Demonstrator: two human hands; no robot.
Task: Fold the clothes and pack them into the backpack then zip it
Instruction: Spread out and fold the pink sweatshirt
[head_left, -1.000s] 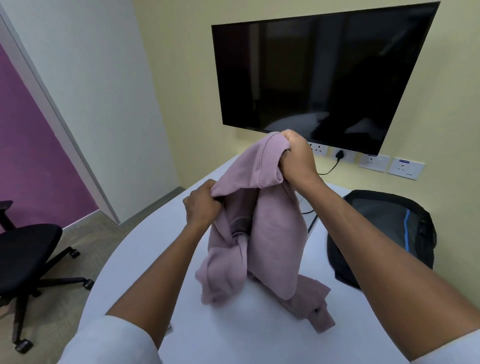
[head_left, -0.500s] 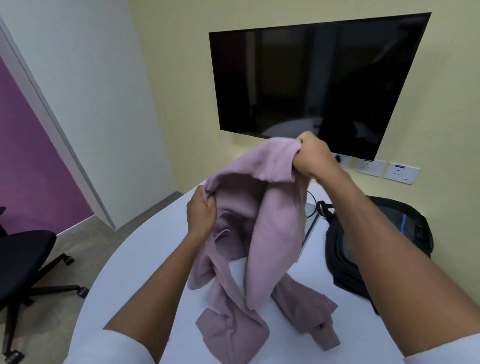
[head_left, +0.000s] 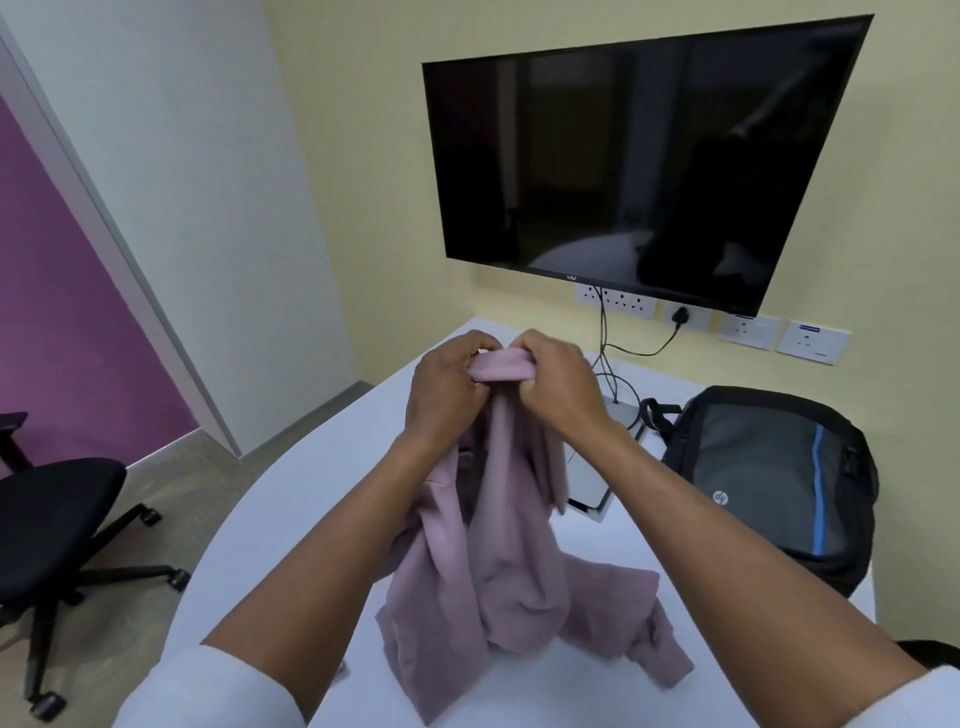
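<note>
Right now both hands are up over the white table (head_left: 291, 483), close together, nearly touching. The left hand (head_left: 447, 389) has its fingers curled round a bunched edge of the mauve sweatshirt (head_left: 498, 561), and the right hand (head_left: 558, 387) grips the same bunch from the other side. Neither hand is slack; both are clenched on fabric. White sleeves (head_left: 208, 691) show pushed back at the bottom of the view.

From that grip the sweatshirt hangs down, twisted. Its lower part is heaped on the table near the person, one cuffed sleeve trailing out toward the right. Not folded yet.

Over on the person's right, the backpack (head_left: 769, 478) lies on the table, black and grey with a blue stripe and a small round logo. It sits apart from the sweatshirt, not touching. Can't tell whether its zip is open from this angle.

Between garment and backpack, a grey cable box (head_left: 589, 478) is set into the tabletop, with black cables (head_left: 605, 358) running up to wall sockets (head_left: 623, 300). A dark TV (head_left: 644, 156) hangs above on the yellow wall. A black office chair (head_left: 49, 512) stands on the floor at far left.
</note>
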